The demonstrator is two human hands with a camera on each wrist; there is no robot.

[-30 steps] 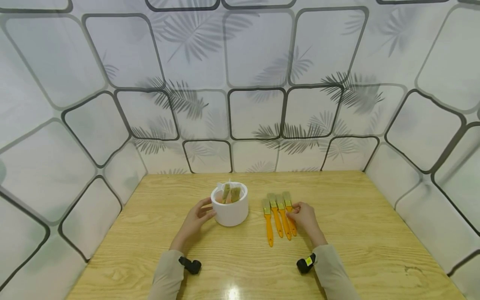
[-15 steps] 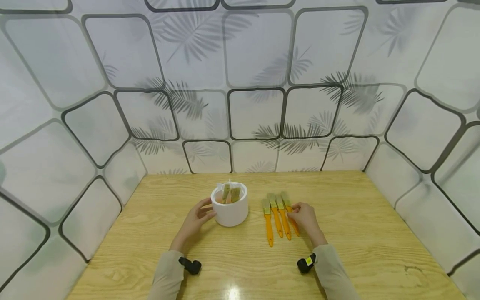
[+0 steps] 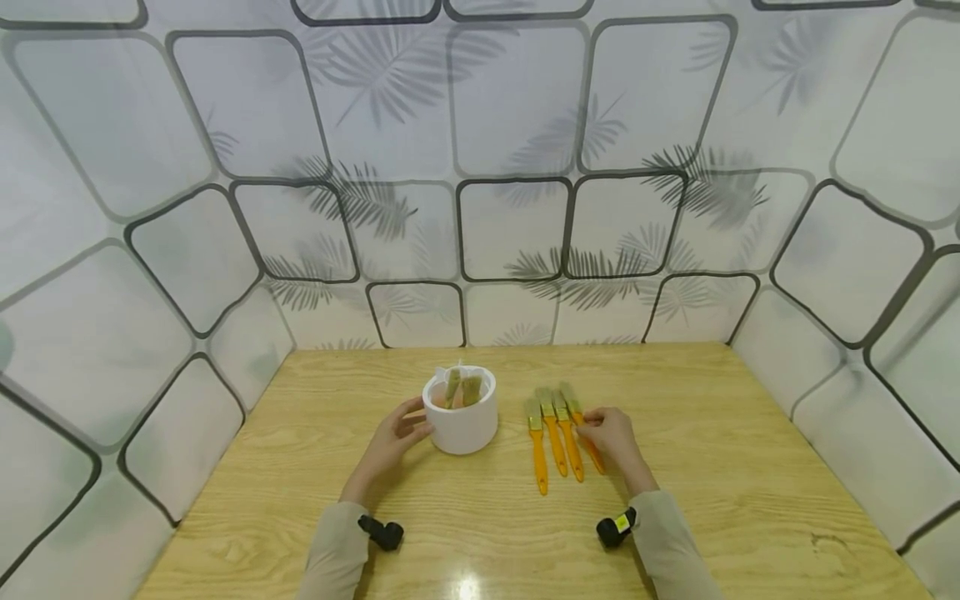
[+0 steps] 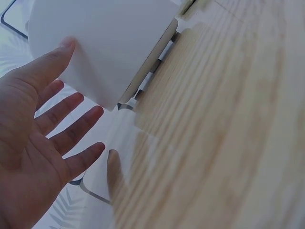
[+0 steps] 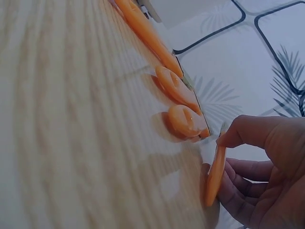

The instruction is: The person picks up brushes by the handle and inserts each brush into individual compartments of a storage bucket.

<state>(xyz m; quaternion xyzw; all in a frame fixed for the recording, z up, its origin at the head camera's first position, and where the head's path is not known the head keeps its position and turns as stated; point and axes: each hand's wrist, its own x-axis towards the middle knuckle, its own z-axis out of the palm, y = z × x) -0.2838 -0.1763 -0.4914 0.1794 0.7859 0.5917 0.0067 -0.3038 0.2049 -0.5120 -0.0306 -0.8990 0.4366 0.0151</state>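
Observation:
A white round pot (image 3: 463, 429) stands on the table, and brush heads (image 3: 471, 390) poke up inside it. My left hand (image 3: 393, 433) is at the pot's left side; in the left wrist view its thumb lies against the white wall (image 4: 109, 43) and the other fingers are spread. To the right lie several paintbrushes (image 3: 540, 458) with orange handles, bristles pointing away from me. My right hand (image 3: 611, 435) pinches the rightmost paintbrush (image 3: 592, 454) between thumb and fingers. That orange handle (image 5: 217, 176) shows tilted near the tabletop in the right wrist view.
The wooden table (image 3: 480, 525) meets patterned cloth walls (image 3: 510, 225) at the back and both sides. Three orange handles (image 5: 183, 119) lie just left of my right hand, close together. A light glare shows at the table's front.
The rightmost paintbrush has turned: its handle end swung right and its bristles shifted slightly left. My left hand and the pot stay about where they were.

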